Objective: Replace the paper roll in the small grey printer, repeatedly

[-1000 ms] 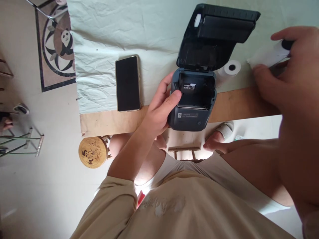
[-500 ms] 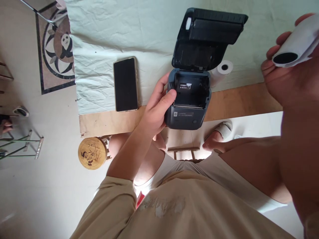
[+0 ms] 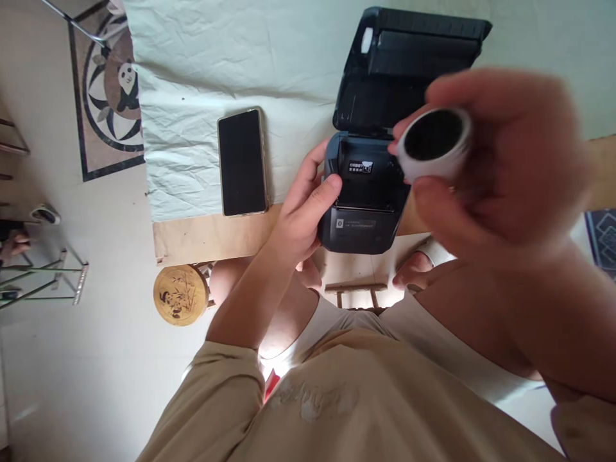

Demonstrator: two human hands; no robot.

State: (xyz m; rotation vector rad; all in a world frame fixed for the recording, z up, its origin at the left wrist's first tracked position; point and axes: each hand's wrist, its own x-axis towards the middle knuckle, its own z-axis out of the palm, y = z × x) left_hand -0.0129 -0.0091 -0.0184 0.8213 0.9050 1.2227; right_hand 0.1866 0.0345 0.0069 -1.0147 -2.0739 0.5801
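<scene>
My left hand (image 3: 308,199) grips the left side of a dark portable label printer (image 3: 359,228), thumb over its rim. The printer's lid (image 3: 385,96) is swung up, and the paper bay inside shows a small white label (image 3: 360,167). In my right hand (image 3: 520,160), blurred by motion, is a white paper roll (image 3: 436,144). Its hollow dark core faces me, and thumb and fingers close around its sides. From this view the roll overlaps the printer's right edge; whether they touch I cannot tell.
A phone (image 3: 242,162) lies screen up on the pale green cloth (image 3: 192,77), left of the printer. The table's bare wooden edge (image 3: 206,239) runs along the front. Below it stands a round wooden stool (image 3: 180,295). A patterned dark item (image 3: 601,240) shows at far right.
My right hand has brought the paper roll from the far right over to the printer. It now covers the spot where a second roll stood. My left hand and the printer stay nearly still.
</scene>
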